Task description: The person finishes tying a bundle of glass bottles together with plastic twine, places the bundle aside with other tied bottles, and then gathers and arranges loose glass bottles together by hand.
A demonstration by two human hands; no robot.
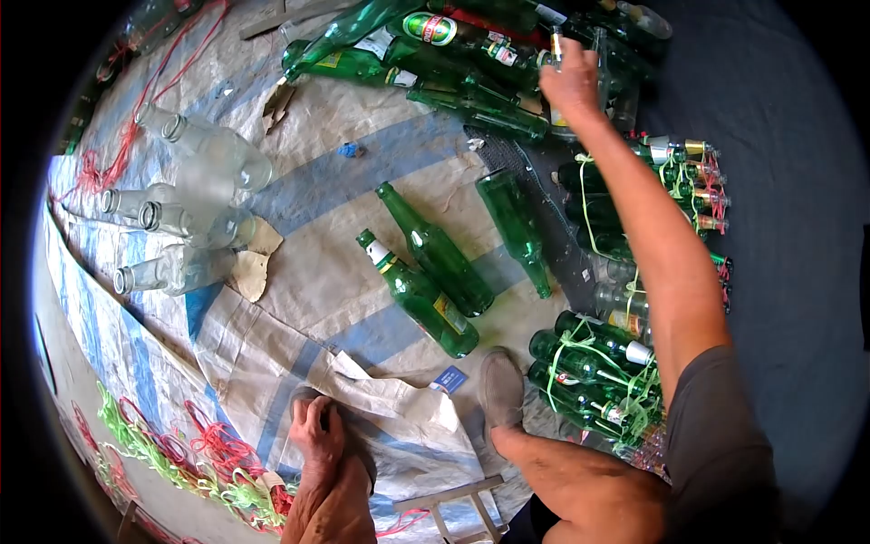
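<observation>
My right hand (573, 80) reaches to the pile at the top, its fingers closed round a glass bottle (559, 120) with a pale label. Much of that bottle is hidden by the hand. Low on the left, my left hand (317, 430) is beside my leg and above my shoe, its fingers curled; whatever they may hold is hidden. Between the hands, a green bottle with a white neck label (419, 295) lies beside a plain green bottle (437, 254). Another green bottle (514, 227) lies to their right, neck pointing down.
Green bottles (362, 65) are heaped at the top. Bundles of bottles tied with string (594, 367) line the right. Several clear glass jars (186, 222) stand at the left on the striped sheet (308, 195). Red and green string (217, 453) is tangled at lower left.
</observation>
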